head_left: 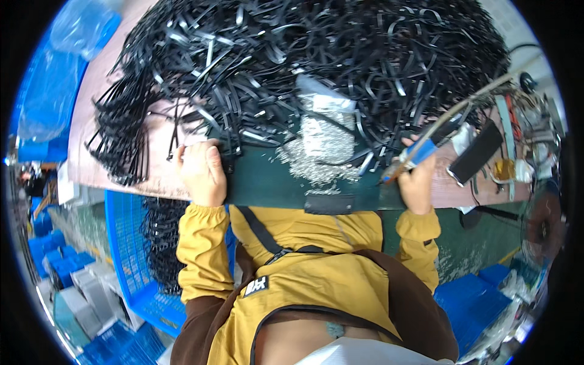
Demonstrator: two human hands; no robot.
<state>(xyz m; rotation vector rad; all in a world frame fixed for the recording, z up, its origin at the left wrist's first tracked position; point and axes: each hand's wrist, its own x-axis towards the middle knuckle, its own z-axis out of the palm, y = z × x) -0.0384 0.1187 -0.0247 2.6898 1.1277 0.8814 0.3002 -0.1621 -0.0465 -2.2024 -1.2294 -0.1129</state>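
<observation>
My left hand (201, 170) rests at the left edge of a dark green mat (267, 182), its fingers curled against black plastic strips (304, 61) that lie in a huge heap across the table. My right hand (417, 182) grips a blue-handled power screwdriver (420, 152), held slanted, its tip down by the mat's right edge. A mound of small silver screws (319, 152) lies on the mat between my hands. Whether my left hand holds a strip, I cannot tell.
A blue plastic crate (131, 255) with more black strips stands at my lower left. Cables, a black pad (477, 152) and small tools crowd the table's right end. Blue bins sit on the floor at both sides. A clear bag (322, 97) lies above the screws.
</observation>
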